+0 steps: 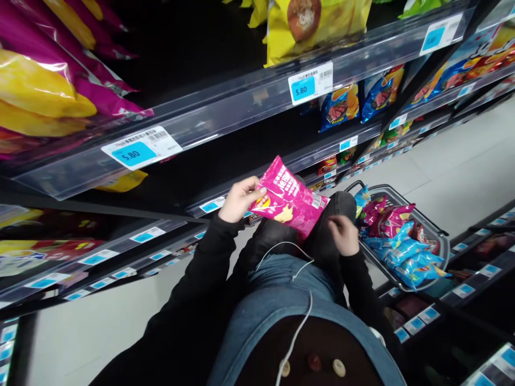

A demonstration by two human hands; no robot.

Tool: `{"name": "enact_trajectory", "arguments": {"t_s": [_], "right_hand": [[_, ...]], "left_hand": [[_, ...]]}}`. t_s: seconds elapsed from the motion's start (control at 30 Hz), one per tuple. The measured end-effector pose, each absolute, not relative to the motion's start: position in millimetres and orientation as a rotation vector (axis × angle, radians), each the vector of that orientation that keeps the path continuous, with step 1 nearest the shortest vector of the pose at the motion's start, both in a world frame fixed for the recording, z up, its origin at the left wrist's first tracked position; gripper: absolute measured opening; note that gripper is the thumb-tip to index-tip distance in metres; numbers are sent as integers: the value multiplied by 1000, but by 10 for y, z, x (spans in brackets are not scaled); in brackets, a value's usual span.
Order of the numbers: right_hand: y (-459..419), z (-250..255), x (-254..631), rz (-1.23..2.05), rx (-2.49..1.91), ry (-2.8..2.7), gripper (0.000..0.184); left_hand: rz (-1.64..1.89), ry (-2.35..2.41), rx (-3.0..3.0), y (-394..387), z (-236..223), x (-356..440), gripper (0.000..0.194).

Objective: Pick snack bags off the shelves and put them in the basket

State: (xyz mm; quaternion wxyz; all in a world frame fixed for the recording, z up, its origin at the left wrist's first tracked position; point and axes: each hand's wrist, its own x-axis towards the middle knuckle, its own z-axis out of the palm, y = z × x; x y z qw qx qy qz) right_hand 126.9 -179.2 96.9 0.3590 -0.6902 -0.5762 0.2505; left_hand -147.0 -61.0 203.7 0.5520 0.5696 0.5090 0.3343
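A pink bag of chips [295, 201] is pinched at its upper left corner by my left hand [240, 199], thumb on the printed front. The bag hangs tilted above my knees. My right hand [344, 234] is curled just right of the bag, apart from it. Its fingers are folded in, and I cannot make out anything in them. Beyond that hand stands a grey shopping basket [444, 252], filled with several pink and blue snack bags [406, 249].
Dark shelves with a clear front rail [225, 126] and price tags [140, 153] run across in front. Large purple bags [60, 80] lie upper left, a yellow bag [317, 27] at the top, blue bags [341, 107] below. Another shelf stands at lower right. Pale floor [454, 150] lies between.
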Motion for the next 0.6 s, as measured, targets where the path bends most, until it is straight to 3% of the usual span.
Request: {"name": "enact_trajectory", "arguments": {"t_s": [0.1, 0.23, 0.4, 0.5, 0.6], "right_hand": [[-1672, 1494, 1183, 121, -1649, -1413, 16], [-1476, 1899, 1001, 14, -1393, -1832, 24], [-1374, 1912, 994, -203, -1384, -2150, 17], [-1382, 1844, 1035, -229, -1357, -2338, 18], [-1391, 1712, 980, 20, -1399, -2338, 22]], "left_hand": [[666, 1183, 1520, -713, 2079, -1122, 26], [512, 1128, 1761, -860, 2109, -785, 20], [435, 1020, 1952, -918, 2136, -689, 18], [374, 933, 2055, -907, 2095, -717, 17], [309, 854, 2114, -902, 1966, -808, 13]]}}
